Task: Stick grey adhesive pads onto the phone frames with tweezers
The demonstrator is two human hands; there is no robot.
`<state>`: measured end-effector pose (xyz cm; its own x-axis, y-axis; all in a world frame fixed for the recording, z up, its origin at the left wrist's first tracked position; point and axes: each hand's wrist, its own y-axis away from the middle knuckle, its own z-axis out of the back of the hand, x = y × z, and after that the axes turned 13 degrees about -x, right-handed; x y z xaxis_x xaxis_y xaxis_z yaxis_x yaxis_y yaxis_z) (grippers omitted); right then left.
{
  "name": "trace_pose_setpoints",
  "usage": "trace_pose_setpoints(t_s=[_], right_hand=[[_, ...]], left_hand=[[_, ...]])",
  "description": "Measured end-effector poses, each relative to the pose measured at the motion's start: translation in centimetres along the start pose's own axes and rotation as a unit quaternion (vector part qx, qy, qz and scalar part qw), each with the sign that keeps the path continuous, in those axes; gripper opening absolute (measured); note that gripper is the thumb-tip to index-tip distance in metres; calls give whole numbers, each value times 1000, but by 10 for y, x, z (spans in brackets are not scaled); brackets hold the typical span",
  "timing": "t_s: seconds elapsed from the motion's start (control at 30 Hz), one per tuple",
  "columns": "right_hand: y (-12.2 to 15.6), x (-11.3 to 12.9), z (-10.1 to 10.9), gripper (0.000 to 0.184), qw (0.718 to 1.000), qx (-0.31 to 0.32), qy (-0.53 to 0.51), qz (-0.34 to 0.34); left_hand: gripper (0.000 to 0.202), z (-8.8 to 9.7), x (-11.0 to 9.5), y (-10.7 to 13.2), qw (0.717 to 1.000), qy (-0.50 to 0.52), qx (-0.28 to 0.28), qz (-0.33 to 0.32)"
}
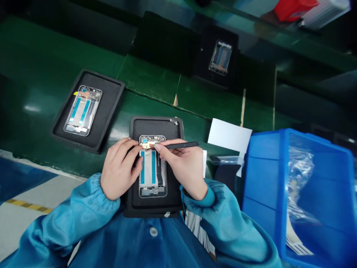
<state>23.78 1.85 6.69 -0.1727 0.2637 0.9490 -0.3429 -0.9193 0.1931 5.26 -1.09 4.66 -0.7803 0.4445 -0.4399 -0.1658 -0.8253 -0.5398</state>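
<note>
A phone frame [153, 175] with blue strips lies in a black tray [156, 128] right in front of me. My left hand [118, 171] rests on the frame's left edge, its fingers curled and its fingertips pressing near the frame's top. My right hand [185, 167] pinches a thin black tool [182, 145], whose tip touches the upper end of the frame beside a small gold-coloured part.
A second black tray [110, 96] with a phone frame [82, 109] sits to the left on the green belt [156, 80]. A third tray with a frame [221, 57] lies farther back. A blue bin [267, 186] holding plastic bags stands at my right, a white card [228, 136] beside it.
</note>
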Motion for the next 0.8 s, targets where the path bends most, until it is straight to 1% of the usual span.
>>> trace_pose_setpoints(t_s=[0.27,0.57,0.8], right_hand=[[1,3,0,23,1000,-6,9,5],[0,-3,0,17,1000,-1,9,11],[1,0,0,16,1000,-3,-11,6]], left_hand=[[29,0,-1,-1,1000,-2,6,2],[29,2,-3,-3,1000,-19,17,-13],[29,2,-3,-3,999,-24,20,-15]])
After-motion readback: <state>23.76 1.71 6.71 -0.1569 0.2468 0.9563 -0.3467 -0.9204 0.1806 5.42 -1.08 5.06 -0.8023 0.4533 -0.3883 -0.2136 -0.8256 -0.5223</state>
